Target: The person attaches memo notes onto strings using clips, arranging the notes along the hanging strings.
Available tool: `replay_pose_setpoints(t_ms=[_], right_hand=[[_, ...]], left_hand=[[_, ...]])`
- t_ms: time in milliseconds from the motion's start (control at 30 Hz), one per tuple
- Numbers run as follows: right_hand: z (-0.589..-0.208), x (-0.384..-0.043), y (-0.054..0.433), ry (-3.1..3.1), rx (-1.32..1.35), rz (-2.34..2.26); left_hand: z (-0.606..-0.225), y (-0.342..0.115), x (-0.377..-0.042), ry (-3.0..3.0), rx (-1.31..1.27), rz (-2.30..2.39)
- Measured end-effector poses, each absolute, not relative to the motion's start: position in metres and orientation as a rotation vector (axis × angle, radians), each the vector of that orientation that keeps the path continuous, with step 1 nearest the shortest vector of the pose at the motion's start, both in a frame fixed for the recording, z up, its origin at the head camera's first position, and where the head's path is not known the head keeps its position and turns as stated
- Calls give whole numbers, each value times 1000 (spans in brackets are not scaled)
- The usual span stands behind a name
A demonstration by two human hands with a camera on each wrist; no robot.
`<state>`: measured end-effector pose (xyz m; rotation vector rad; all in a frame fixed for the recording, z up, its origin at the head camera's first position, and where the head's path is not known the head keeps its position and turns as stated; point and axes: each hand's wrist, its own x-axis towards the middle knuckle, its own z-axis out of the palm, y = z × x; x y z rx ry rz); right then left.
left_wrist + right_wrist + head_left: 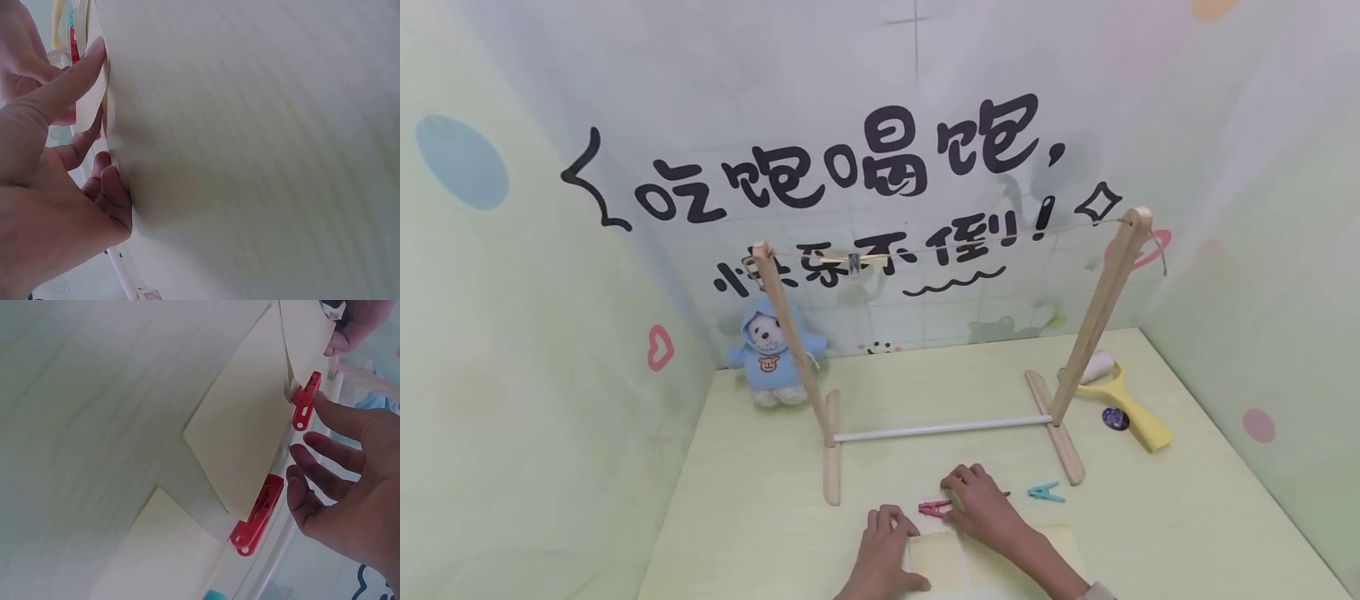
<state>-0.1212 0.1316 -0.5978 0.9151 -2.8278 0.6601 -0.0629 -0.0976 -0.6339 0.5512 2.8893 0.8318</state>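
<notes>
Left hand pinches the paper at its left edge, right hand is loosely spread at the red clip; light pinch should avoid creasing.

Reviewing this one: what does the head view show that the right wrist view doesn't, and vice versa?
Only the head view shows the yellow roller and the dark disc beside it. Only the right wrist view shows the second red clip clearly; from the head, the right hand mostly hides it. Both show that hand, the left hand, the pale sheets, the first red clip and the teal clip, just a sliver in the wrist view.
</notes>
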Motion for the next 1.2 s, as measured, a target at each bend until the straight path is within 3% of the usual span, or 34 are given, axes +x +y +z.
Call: replay_pose_setpoints(t_ms=[400, 700, 1200], right_hand=[[-607, -112, 131, -2712, 878, 431], [-608, -110, 133, -2694, 865, 489], [-602, -114, 137, -2682, 800, 739]], left_hand=[[-620, -95, -61, 2891, 531, 702], [-639, -95, -61, 2871, 482, 822], [-630, -89, -62, 2765, 300, 1020]])
